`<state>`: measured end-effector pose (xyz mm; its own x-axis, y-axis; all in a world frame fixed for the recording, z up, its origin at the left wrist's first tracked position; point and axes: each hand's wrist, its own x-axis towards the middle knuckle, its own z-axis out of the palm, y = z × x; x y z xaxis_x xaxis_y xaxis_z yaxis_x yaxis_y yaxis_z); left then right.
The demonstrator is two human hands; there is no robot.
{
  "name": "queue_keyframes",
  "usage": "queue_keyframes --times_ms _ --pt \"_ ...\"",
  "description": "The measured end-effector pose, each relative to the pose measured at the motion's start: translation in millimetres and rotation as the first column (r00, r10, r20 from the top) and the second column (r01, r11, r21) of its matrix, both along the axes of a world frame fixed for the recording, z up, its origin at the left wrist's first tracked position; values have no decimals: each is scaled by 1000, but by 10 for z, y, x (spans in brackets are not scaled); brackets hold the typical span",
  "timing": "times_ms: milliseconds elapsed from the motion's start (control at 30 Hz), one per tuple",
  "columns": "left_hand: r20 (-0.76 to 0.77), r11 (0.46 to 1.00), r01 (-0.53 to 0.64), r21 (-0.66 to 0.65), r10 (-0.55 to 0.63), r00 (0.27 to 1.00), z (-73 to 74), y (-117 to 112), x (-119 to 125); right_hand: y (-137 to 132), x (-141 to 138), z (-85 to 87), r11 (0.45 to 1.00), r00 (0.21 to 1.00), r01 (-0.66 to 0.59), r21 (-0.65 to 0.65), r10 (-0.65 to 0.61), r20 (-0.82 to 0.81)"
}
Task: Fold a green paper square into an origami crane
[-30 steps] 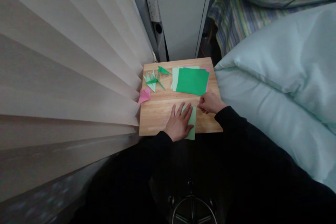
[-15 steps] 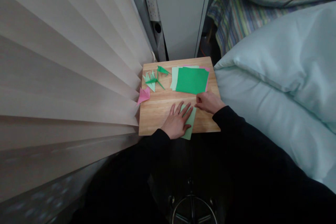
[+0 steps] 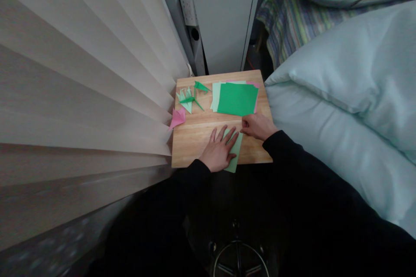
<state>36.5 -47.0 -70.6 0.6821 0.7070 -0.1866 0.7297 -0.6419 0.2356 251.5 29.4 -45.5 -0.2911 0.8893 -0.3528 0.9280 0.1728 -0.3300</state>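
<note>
My left hand (image 3: 219,150) lies flat with fingers spread on a folded light green paper (image 3: 236,151) at the front edge of a small wooden board (image 3: 195,138). The paper overhangs the board's near edge. My right hand (image 3: 257,126) is closed in a pinch at the paper's upper right corner. Just beyond my right hand lies a stack of square sheets, dark green (image 3: 237,99) on top, with light green and pink edges showing beneath.
Folded green paper figures (image 3: 191,96) and a pink one (image 3: 178,117) sit at the board's left. Pleated beige curtain (image 3: 81,86) hangs on the left. A white cabinet (image 3: 224,13) stands behind. Pale bedding (image 3: 344,91) lies on the right, and a stool's ring (image 3: 239,259) shows below.
My right hand slid slightly left along the paper's top edge. The camera shifted a little; my left hand stays pressed on the paper.
</note>
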Motion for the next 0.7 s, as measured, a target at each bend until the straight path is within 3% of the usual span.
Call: queue_keyframes --times_ms 700 --pt "7 1000 -4 -5 4 1000 -6 -1 2 16 23 -38 1000 997 13 -14 -14 -80"
